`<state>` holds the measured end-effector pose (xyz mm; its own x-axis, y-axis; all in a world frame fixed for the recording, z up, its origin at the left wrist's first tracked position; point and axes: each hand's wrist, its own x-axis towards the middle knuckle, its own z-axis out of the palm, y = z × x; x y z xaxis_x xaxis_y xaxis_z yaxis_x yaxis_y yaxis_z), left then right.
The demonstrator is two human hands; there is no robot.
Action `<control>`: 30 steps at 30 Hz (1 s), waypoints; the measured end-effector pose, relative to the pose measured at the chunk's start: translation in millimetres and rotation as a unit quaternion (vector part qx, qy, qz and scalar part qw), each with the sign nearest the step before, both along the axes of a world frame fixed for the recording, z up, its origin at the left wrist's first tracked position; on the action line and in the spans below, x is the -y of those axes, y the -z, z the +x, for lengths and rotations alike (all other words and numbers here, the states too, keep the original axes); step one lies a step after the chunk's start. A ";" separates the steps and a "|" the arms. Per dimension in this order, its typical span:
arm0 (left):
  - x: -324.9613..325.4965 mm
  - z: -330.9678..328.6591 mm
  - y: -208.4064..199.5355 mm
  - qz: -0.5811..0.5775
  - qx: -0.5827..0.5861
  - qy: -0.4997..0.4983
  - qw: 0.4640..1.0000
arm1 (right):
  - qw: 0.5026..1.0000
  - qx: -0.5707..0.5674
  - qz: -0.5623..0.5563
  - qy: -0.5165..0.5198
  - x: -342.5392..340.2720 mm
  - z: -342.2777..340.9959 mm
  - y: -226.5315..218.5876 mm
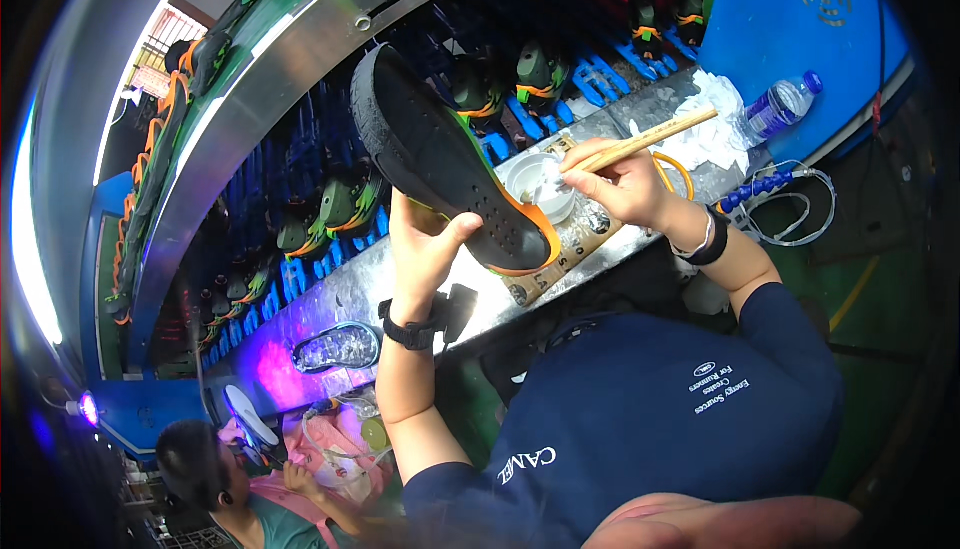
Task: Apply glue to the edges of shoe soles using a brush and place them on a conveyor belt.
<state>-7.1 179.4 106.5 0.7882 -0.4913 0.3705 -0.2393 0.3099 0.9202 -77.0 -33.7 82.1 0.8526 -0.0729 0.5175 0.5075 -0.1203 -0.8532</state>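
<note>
My left hand grips a black shoe sole by its side, thumb pressed on the face near the end with small holes. Orange and green edging shows along the sole, which is held up at a slant. Between the fingers of my right hand is a brush with a flat pale wooden handle. Its working end points down into a small white cup with white stuff in it; the bristles cannot be made out clearly. The sole hides part of the cup's left side.
Crumpled white paper and a plastic bottle lie at the bench's right end, near a blue jointed hose. Behind the metal bench stand racks of shoes. A clear sole-shaped tray lies left; another person works beyond.
</note>
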 end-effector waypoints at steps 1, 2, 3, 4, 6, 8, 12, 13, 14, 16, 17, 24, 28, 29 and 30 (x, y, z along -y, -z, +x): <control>-0.1 0.7 0.2 0.000 0.000 -0.001 1.000 | 1.000 -0.005 0.010 -0.004 0.2 -0.9 -0.2; -0.4 1.5 0.2 0.001 0.001 -0.002 1.000 | 1.000 -0.005 0.010 -0.005 0.9 -2.1 1.0; -0.9 1.9 0.3 0.002 0.003 -0.003 1.000 | 1.000 -0.004 -0.018 -0.025 2.0 -3.5 2.8; -1.6 2.7 0.9 0.002 0.002 -0.003 1.000 | 0.998 -0.003 -0.047 -0.044 2.1 -4.4 4.1; -3.1 3.7 2.0 0.009 -0.014 0.010 1.000 | 0.998 -0.032 -0.032 -0.053 -0.6 -4.1 2.7; -1.3 3.9 2.0 0.010 -0.026 0.020 0.999 | 0.997 -0.060 0.026 -0.033 -1.8 -1.9 -0.2; 0.2 3.9 0.9 0.002 -0.037 0.025 0.999 | 0.999 -0.019 0.015 -0.031 -1.4 -3.0 4.4; 0.4 4.2 0.6 0.002 -0.037 0.025 0.999 | 0.999 -0.030 -0.014 -0.038 -1.1 -7.9 -0.4; 0.4 4.6 0.1 0.003 -0.036 0.027 0.999 | 0.999 -0.031 -0.013 -0.038 -2.3 -8.5 1.6; 0.5 4.0 -0.7 0.003 -0.035 0.030 0.999 | 0.996 -0.039 -0.057 -0.057 -4.8 -8.6 6.7; 0.9 3.2 -1.1 0.009 -0.044 0.037 0.998 | 0.997 -0.032 -0.053 -0.044 -7.2 -9.0 4.0; 7.8 -8.1 -3.6 0.046 -0.075 0.036 0.995 | 0.997 0.042 -0.068 0.012 -12.7 -0.6 0.1; 6.3 -11.0 1.2 0.041 -0.072 0.073 0.994 | 0.993 0.088 -0.071 0.044 -11.9 4.5 -4.7; 5.1 -12.2 0.6 0.058 -0.083 0.081 0.992 | 0.992 0.091 -0.072 0.056 -10.8 6.5 -5.7; 4.8 -13.9 0.6 0.058 -0.083 0.081 0.992 | 0.991 0.094 -0.072 0.068 -10.0 8.4 -6.4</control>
<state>-21.0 174.6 105.9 0.7408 -0.6480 0.1770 -0.0381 0.2226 0.9742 -68.6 -23.7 88.5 0.7277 -0.0953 0.6793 0.6261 -0.3120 -0.7146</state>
